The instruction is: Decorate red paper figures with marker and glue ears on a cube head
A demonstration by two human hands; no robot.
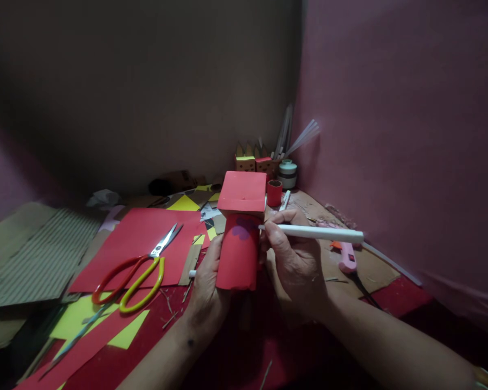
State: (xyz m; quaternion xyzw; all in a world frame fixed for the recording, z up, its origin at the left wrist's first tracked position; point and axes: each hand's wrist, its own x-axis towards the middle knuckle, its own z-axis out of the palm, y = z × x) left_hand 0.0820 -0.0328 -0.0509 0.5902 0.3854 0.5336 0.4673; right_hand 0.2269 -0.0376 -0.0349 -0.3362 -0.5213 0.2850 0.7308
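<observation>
In the middle, a red paper-covered figure (236, 262) stands upright, a tube body with a boxy head on top. A purple flower-like shape is drawn on its front. My left hand (209, 290) is wrapped round the left side of the tube, its fingertips hidden behind. A white marker (321, 232) lies nearly level in my right hand (295, 254), pinched between thumb and fingers, with its tip at the tube's right edge near the purple drawing. Beside my left hand shows a small white cylinder end (192, 273); whether the hand holds it I cannot tell.
Scissors (158, 249) with red and yellow handles lie on red paper (122, 233) at left. Corrugated cardboard (32, 260) sits further left. A pink glue gun (347, 257) with a cord is at right. Behind stand a red cup (274, 193) and a jar (287, 173).
</observation>
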